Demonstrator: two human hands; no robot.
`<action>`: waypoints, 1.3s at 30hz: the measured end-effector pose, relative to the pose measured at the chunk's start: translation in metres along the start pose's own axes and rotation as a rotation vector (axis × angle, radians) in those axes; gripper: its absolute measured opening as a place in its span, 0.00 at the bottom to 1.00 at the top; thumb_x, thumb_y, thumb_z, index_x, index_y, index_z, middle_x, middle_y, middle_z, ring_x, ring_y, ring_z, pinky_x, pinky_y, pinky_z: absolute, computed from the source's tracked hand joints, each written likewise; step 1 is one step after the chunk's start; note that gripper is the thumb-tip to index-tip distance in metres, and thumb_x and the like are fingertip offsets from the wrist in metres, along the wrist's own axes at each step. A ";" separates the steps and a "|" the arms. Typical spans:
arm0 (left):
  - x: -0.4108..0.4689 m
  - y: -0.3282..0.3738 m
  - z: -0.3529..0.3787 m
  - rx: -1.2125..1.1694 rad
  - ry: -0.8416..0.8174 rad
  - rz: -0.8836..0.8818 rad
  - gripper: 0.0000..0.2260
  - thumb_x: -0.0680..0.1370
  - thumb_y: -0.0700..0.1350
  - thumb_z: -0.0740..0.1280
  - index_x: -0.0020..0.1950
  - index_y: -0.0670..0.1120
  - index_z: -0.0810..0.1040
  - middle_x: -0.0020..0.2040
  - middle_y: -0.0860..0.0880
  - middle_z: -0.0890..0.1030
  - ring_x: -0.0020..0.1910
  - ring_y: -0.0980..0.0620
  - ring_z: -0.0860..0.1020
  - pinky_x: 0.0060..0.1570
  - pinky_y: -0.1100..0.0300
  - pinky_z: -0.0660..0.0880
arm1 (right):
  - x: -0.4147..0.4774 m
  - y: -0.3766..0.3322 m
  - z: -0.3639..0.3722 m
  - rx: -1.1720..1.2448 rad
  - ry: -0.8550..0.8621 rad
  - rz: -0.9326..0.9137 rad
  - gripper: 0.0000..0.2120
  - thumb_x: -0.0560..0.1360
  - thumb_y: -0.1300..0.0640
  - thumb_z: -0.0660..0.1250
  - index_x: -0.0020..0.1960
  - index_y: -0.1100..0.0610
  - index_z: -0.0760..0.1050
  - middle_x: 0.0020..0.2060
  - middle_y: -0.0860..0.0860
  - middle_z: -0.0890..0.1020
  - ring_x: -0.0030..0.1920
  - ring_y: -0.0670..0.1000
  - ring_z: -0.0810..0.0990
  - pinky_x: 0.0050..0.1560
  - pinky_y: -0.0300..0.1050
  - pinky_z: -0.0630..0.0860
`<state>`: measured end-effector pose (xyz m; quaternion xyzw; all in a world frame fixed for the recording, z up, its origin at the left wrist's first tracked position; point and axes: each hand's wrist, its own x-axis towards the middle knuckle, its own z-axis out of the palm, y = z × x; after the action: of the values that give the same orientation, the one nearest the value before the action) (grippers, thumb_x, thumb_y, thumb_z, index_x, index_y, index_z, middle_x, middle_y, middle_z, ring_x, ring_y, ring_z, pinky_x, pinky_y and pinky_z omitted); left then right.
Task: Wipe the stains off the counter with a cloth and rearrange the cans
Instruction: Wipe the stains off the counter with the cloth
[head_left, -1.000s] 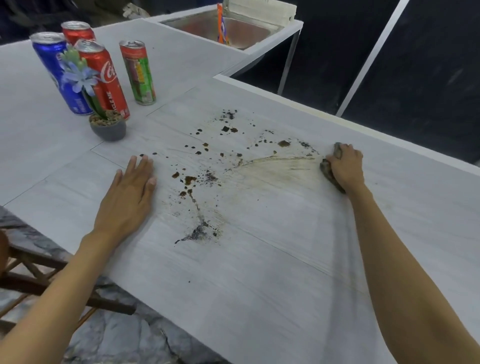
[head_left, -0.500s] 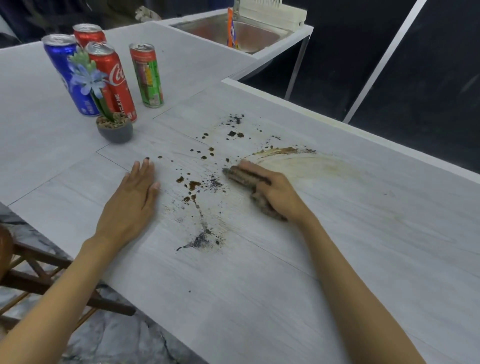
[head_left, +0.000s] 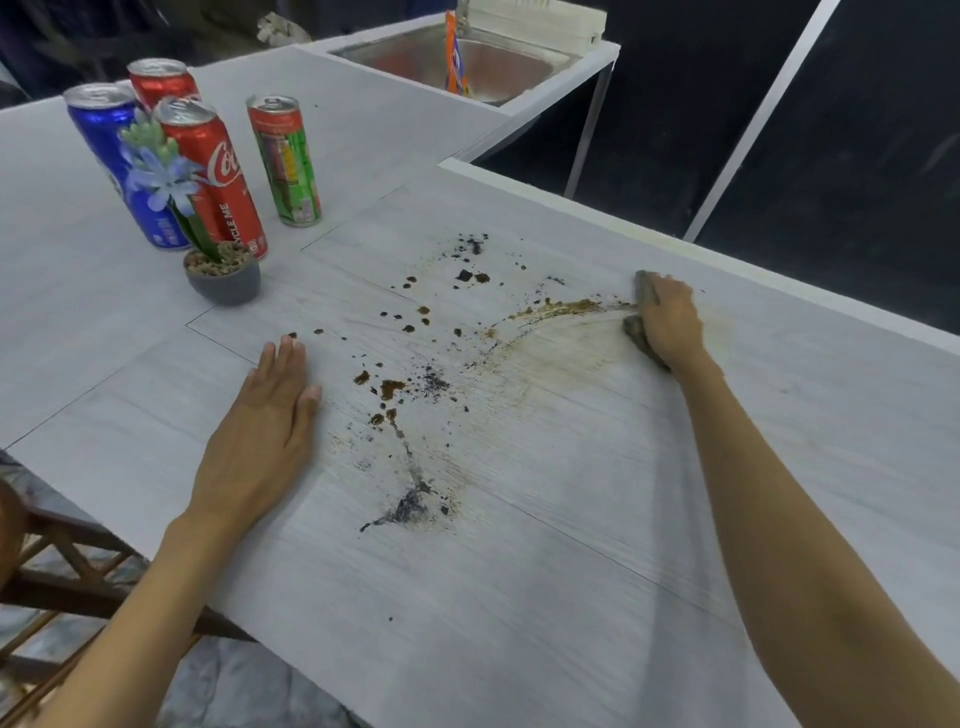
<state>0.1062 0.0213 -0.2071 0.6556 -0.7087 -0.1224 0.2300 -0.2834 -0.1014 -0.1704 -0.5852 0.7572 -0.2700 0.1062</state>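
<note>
Since half a second ago the right hand (head_left: 672, 325) has swept the cloth (head_left: 638, 332) out of the middle of the stains (head_left: 392, 387) and away to the right, so it now lies well apart from the small grey pot (head_left: 223, 283), near the far edge of the bench (head_left: 571, 519); the left hand (head_left: 260, 436) has stayed where it was. Just behind the pot and to its left stands a blue can (head_left: 111, 150), with a red can (head_left: 161, 83) further back behind it. A red cola can (head_left: 218, 176) stands directly behind the pot, partly covered by the pale blue flower (head_left: 161, 176) rising from it. Behind the pot to its right, set a little apart from the other three, is a green and red can (head_left: 288, 161); all four are upright. In front of the pot and slightly right, the left hand lies palm down on the bench, its grip wide, fingers straight and together, holding nothing. Right of the pot the stains spread as brown blobs and dark specks, with a grey streak nearer the person. Far behind them is a metal sink (head_left: 571, 67) with an orange packet (head_left: 456, 57) inside. A brown smear (head_left: 561, 309) arcs from the stains to the cloth, where the right hand's grip is closed over the dark, bunched cloth, pressing it onto the bench.
</note>
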 end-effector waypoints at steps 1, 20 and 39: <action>0.000 0.000 0.000 0.003 0.000 0.003 0.28 0.79 0.57 0.44 0.77 0.47 0.48 0.78 0.52 0.49 0.76 0.58 0.45 0.74 0.60 0.45 | -0.001 -0.010 0.008 0.008 -0.029 -0.043 0.16 0.81 0.59 0.51 0.64 0.64 0.69 0.60 0.65 0.72 0.64 0.63 0.69 0.64 0.55 0.65; -0.001 -0.001 -0.001 -0.036 0.006 -0.022 0.29 0.78 0.59 0.43 0.77 0.49 0.50 0.77 0.55 0.50 0.75 0.62 0.45 0.73 0.62 0.46 | -0.001 -0.007 -0.036 0.481 -0.133 0.015 0.14 0.80 0.53 0.58 0.59 0.59 0.76 0.50 0.58 0.81 0.37 0.48 0.78 0.38 0.37 0.74; -0.002 0.001 -0.002 -0.082 0.049 -0.041 0.27 0.78 0.59 0.46 0.77 0.53 0.51 0.75 0.61 0.50 0.74 0.66 0.44 0.71 0.60 0.50 | -0.087 -0.090 0.040 0.358 -0.611 -0.547 0.19 0.79 0.62 0.56 0.69 0.51 0.69 0.70 0.54 0.70 0.55 0.43 0.80 0.44 0.34 0.77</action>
<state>0.1058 0.0234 -0.2052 0.6628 -0.6837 -0.1399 0.2714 -0.1646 -0.0455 -0.1691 -0.7893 0.4497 -0.2296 0.3493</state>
